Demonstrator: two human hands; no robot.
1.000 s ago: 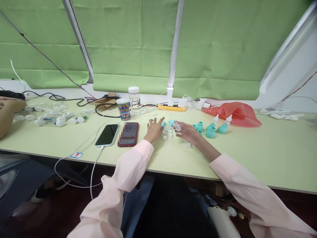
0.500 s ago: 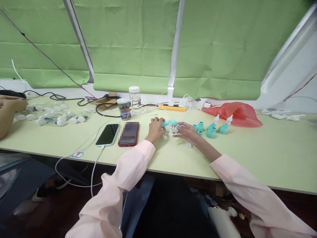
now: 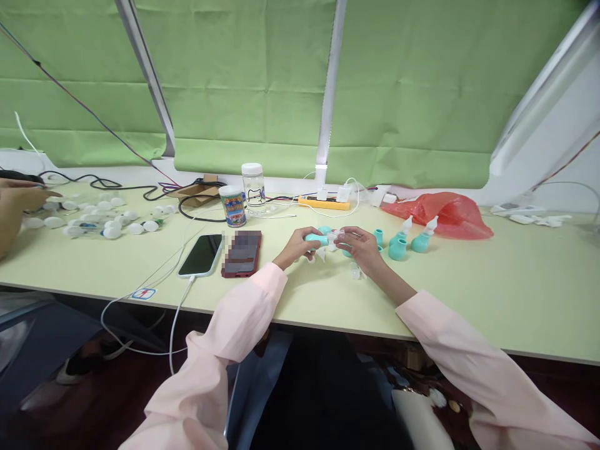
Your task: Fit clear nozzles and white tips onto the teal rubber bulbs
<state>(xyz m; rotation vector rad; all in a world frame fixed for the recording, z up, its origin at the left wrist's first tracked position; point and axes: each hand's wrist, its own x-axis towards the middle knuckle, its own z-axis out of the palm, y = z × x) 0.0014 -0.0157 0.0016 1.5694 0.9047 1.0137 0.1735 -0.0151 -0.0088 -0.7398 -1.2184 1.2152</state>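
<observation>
Pale green desk (image 3: pixel 469 294) w/ green blinds (image 3: pixel 244 81) behind. Left hand (image 3: pixel 296 246) is closed round a teal rubber bulb (image 3: pixel 315 237), lifted just off the desk; right hand (image 3: pixel 363 247) pinches a small clear nozzle (image 3: pixel 335 236) at the bulb's end, fingers tight together. More teal bulbs (image 3: pixel 398 248) stand just right of the hands, 2 phones (image 3: pixel 222 254) to the left.

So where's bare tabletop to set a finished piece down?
Bare: the table right of the teal bulbs, below the red bag; also the near edge left of the phones. Crowded: around both hands, left hand and right hand, and the far-left white caps.
</observation>
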